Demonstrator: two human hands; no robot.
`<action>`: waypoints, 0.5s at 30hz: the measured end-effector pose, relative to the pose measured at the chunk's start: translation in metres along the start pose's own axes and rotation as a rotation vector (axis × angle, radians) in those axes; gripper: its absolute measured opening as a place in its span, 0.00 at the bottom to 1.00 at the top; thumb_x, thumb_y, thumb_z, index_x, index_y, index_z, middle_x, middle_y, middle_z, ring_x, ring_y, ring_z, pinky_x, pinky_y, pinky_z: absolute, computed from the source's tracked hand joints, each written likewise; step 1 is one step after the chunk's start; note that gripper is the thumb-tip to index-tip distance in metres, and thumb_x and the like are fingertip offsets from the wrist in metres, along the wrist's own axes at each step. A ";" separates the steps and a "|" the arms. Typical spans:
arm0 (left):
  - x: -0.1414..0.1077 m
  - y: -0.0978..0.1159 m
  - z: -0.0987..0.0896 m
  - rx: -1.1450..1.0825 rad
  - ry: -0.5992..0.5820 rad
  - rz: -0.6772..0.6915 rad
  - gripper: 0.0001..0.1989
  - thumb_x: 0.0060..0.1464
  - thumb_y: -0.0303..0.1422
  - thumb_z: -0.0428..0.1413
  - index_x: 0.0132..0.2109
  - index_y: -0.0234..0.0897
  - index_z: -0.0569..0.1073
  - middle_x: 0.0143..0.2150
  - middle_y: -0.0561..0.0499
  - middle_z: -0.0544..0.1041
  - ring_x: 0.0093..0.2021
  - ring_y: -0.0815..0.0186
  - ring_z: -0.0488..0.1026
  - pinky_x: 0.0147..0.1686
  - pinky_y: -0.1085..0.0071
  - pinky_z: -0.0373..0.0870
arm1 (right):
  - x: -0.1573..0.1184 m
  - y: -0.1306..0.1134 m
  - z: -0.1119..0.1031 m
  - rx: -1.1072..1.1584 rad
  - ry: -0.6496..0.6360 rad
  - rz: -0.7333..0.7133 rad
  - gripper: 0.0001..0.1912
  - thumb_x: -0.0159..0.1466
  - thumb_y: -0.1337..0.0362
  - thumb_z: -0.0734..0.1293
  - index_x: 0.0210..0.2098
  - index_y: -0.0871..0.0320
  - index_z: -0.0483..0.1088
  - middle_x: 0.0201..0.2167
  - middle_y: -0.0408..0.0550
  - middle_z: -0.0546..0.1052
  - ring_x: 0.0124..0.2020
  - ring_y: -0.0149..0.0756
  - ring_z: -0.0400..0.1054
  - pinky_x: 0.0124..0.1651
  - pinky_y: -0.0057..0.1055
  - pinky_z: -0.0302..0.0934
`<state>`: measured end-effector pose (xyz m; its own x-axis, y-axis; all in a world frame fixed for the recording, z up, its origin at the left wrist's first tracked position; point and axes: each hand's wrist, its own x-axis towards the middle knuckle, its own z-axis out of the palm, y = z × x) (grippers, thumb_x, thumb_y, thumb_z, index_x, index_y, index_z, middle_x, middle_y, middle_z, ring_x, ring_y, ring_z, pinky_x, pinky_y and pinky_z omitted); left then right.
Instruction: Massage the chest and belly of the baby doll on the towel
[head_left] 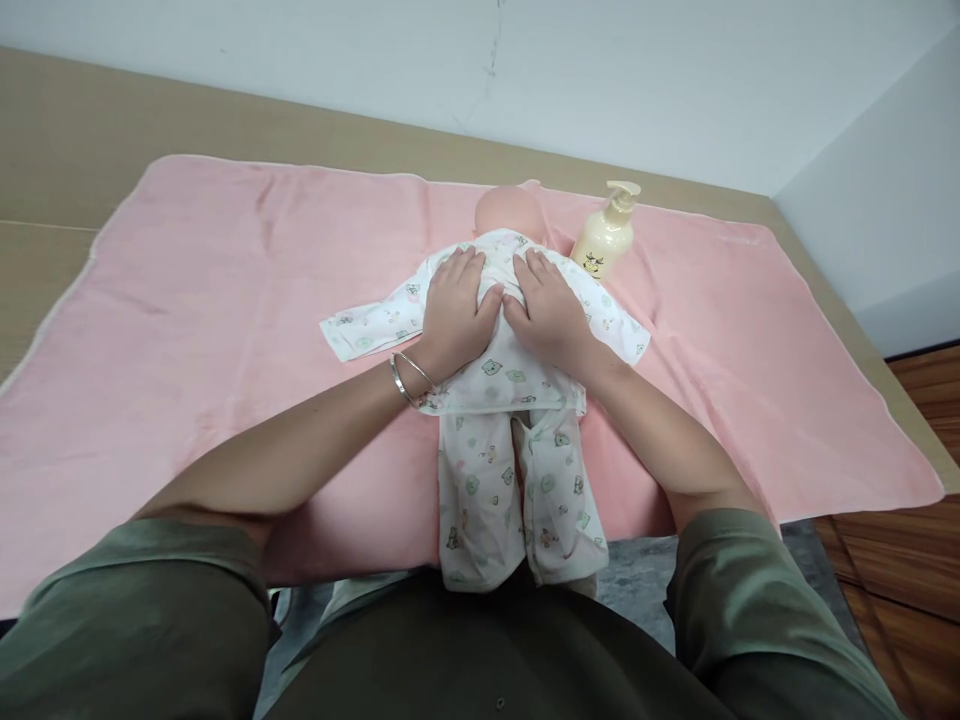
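Note:
A baby doll [510, 210] lies on its front with its head toward the wall. It wears a white printed top [502, 375] with the sleeves spread to both sides, and matching trousers [484, 500] whose legs reach over the table's near edge. My left hand [459, 312] rests flat on the left of the doll's upper back, fingers stretched out. On the right of the back, my right hand [551, 312] lies flat the same way, the thumbs nearly touching. A silver bangle [405, 380] is on my left wrist. The doll's face is hidden.
A pink blanket [225, 330] covers most of the wooden table [300, 120] beneath the doll. Just beyond the right sleeve stands a cream pump bottle [606, 235]. A white wall [420, 60] borders the table's far side.

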<state>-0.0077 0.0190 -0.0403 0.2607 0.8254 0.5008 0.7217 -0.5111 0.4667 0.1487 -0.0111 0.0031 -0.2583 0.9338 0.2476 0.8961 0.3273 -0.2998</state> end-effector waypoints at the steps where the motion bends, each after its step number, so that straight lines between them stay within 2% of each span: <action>1: 0.000 0.000 0.000 0.002 0.004 0.004 0.28 0.67 0.45 0.40 0.65 0.33 0.64 0.67 0.39 0.67 0.69 0.51 0.60 0.69 0.50 0.56 | 0.001 0.002 0.002 0.009 0.006 -0.001 0.31 0.67 0.62 0.56 0.67 0.70 0.56 0.70 0.61 0.59 0.73 0.51 0.47 0.74 0.52 0.43; 8: -0.001 0.003 -0.003 -0.004 0.001 0.028 0.27 0.66 0.44 0.41 0.64 0.33 0.65 0.66 0.39 0.68 0.68 0.50 0.61 0.69 0.48 0.56 | 0.000 0.005 0.009 0.034 0.052 0.012 0.31 0.67 0.60 0.56 0.67 0.67 0.57 0.70 0.60 0.59 0.73 0.51 0.48 0.74 0.53 0.42; 15: -0.003 0.009 -0.008 0.016 -0.014 0.033 0.27 0.66 0.41 0.41 0.63 0.28 0.65 0.65 0.34 0.67 0.68 0.49 0.61 0.69 0.48 0.56 | -0.001 -0.003 0.004 0.010 0.019 0.052 0.32 0.66 0.62 0.57 0.67 0.69 0.57 0.70 0.62 0.58 0.73 0.51 0.48 0.74 0.55 0.37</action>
<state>-0.0070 0.0102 -0.0313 0.2940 0.8113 0.5053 0.7224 -0.5348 0.4384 0.1450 -0.0120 -0.0001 -0.2042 0.9468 0.2489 0.9045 0.2797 -0.3219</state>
